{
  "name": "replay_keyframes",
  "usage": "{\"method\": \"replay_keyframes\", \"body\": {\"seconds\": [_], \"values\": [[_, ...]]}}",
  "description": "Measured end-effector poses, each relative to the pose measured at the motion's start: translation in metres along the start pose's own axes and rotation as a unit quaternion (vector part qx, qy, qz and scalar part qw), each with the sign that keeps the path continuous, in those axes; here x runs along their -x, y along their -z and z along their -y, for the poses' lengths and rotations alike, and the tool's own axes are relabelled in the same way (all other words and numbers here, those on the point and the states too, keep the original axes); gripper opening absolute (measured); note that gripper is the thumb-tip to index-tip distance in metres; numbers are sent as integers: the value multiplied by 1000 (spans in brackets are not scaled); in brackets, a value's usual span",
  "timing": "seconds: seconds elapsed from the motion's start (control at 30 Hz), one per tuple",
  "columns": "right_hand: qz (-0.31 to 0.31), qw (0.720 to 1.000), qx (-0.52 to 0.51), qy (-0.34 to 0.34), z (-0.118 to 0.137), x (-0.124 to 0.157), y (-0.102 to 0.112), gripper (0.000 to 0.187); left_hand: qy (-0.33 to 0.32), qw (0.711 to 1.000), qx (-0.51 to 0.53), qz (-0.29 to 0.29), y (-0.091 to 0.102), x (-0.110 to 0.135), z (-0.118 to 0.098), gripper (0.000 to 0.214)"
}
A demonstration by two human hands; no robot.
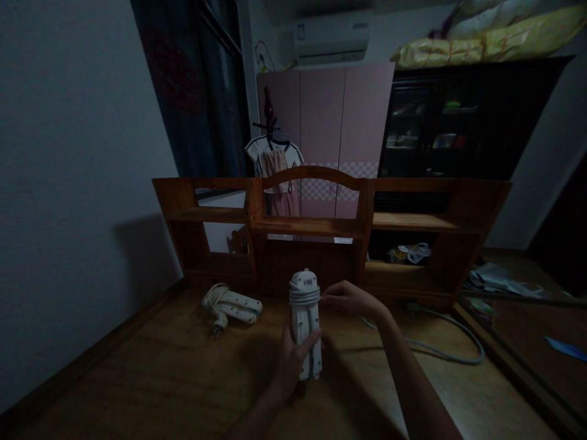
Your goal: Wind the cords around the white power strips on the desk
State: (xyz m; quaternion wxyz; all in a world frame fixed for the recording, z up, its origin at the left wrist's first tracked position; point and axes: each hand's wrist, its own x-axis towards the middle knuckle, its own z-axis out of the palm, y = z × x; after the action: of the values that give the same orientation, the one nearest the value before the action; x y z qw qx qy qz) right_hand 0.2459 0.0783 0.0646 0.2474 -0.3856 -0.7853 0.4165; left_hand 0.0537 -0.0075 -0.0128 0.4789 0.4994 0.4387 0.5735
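A white power strip point(301, 324) stands nearly upright over the wooden desk, its underside with several dark screws facing me. My left hand point(293, 354) is closed around its lower half, thumb across the front. White cord point(305, 296) is wound in several turns about the upper end. Beside these turns, my right hand point(346, 298) is closed with the fingertips pinched together at the cord. From there the loose cord point(440, 348) trails right over the desk in a wide curve to a plug point(411, 307) near the shelf.
A second power strip point(236, 305), its cord bundled round one end, lies on the desk point(151, 373) at left. A wooden shelf unit point(309, 229) stands along the back edge. The wall point(87, 183) rises at left. Papers point(502, 281) lie beyond the desk's right edge.
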Motion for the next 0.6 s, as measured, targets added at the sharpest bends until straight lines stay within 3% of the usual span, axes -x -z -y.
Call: {"method": "replay_keyframes", "body": {"seconds": [0.13,0.3,0.6], "values": [[-2,993,117,5,-8,-10,-7,40,81,990,115,-17,2,-11,12,56],[-27,985,171,5,-10,-17,-16,30,107,979,157,-76,6,-20,19,60],[-107,971,215,4,15,2,-1,25,164,972,166,-14,6,-15,16,48]]}}
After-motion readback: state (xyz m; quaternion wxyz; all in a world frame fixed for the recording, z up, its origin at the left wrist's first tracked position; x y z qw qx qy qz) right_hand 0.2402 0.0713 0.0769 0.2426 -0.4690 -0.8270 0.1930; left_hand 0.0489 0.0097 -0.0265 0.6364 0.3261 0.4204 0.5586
